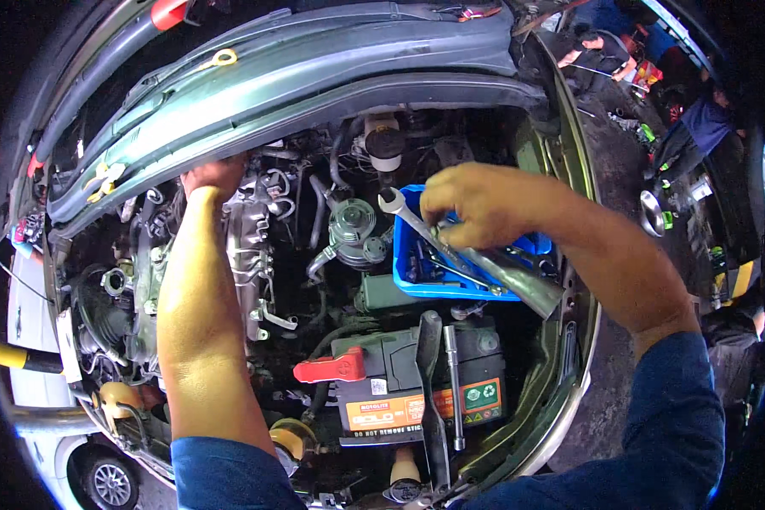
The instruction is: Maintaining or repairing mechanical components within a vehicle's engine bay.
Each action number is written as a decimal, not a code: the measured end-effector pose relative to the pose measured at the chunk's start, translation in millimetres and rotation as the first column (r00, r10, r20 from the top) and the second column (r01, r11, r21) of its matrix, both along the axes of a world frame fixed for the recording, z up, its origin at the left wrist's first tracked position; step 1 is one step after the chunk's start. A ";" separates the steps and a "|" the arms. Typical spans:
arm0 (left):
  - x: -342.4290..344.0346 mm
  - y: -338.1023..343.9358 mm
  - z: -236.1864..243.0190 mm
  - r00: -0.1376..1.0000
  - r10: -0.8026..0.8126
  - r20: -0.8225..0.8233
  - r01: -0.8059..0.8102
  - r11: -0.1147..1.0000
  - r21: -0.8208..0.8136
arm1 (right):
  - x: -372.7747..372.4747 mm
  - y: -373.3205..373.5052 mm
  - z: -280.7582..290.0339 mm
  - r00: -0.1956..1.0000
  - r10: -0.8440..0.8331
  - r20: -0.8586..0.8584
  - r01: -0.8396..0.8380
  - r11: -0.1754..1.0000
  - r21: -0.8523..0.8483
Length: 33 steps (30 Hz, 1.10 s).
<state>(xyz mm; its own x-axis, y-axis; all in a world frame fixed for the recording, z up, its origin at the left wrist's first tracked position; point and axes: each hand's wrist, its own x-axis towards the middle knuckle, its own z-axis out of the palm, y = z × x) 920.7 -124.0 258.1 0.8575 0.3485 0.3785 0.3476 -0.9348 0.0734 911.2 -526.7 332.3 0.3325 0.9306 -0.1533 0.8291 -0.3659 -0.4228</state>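
Note:
My left hand (215,177) reaches over the engine (248,246) to the far side, just under the edge of the dark cowl panel. Its fingers are hidden there. Over a blue tool tray (410,287), my right hand (480,204) is curled, thumb and fingertips drawn together. Whatever they pinch, if anything, is too small to make out. Beside those fingertips, an open-end wrench (393,202) leans across the tray, its jaw over the left rim. A grey metal tube (523,285) lies across the tray's right side, below my hand. Several other tools fill the tray.
Nearer me is a car battery (382,361) with a red terminal cover (336,365). A dark flat bar (430,382) and a long socket tool (454,382) lie across it. The fender edge (588,340) runs along the right. Other people (599,59) work on the floor beyond.

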 end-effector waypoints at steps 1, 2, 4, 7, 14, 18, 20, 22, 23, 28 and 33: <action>0.3 3.4 -0.8 0.997 -0.039 0.069 0.037 0.999 0.033 | -1.5 -1.3 -5.1 1.000 0.022 -0.010 -0.021 0.999 0.038; 0.9 5.0 -3.8 0.994 -0.048 0.097 0.044 0.998 0.047 | -3.5 -1.8 -9.8 0.997 0.057 0.045 -0.058 0.997 0.040; 4.0 8.8 -7.6 0.990 -0.039 0.134 0.020 0.989 0.143 | -4.5 -4.7 -15.0 0.990 0.072 0.120 -0.079 0.996 0.051; 4.5 6.3 -9.9 0.998 0.037 0.058 -0.044 0.992 0.117 | 0.6 -11.8 -15.2 0.993 -0.036 0.109 0.022 0.992 0.128; -11.6 -70.6 -38.6 0.886 -0.421 0.193 0.349 0.880 0.322 | 9.2 -14.1 -16.1 0.974 -0.093 0.208 0.049 0.977 0.206; 37.8 -92.9 -51.0 0.971 0.104 0.217 -0.037 0.956 -0.291 | 9.9 -13.6 -16.4 0.975 -0.081 0.206 0.021 0.960 0.278; 59.6 -87.9 -48.0 0.970 0.243 -0.004 -0.186 0.730 -0.658 | 10.6 -13.8 -15.8 0.981 -0.083 0.175 0.046 0.978 0.205; 69.4 -89.0 -50.9 0.956 0.263 0.130 -0.081 0.665 -0.743 | 10.7 -13.4 -15.6 0.986 -0.089 0.144 0.070 0.989 0.129; 72.2 -91.2 -51.9 0.920 0.290 0.262 0.042 0.592 -0.805 | 10.3 -12.5 -15.8 0.979 -0.091 0.184 0.057 0.981 0.187; 78.6 -102.9 -55.6 0.905 0.249 0.344 0.222 0.414 -0.883 | 9.4 -17.1 -10.2 0.980 -0.110 0.166 0.090 0.988 0.122; 91.4 -91.7 -81.9 0.883 0.074 0.463 0.350 0.551 -0.757 | 10.1 -16.7 -5.2 0.982 -0.115 0.151 0.088 0.981 0.172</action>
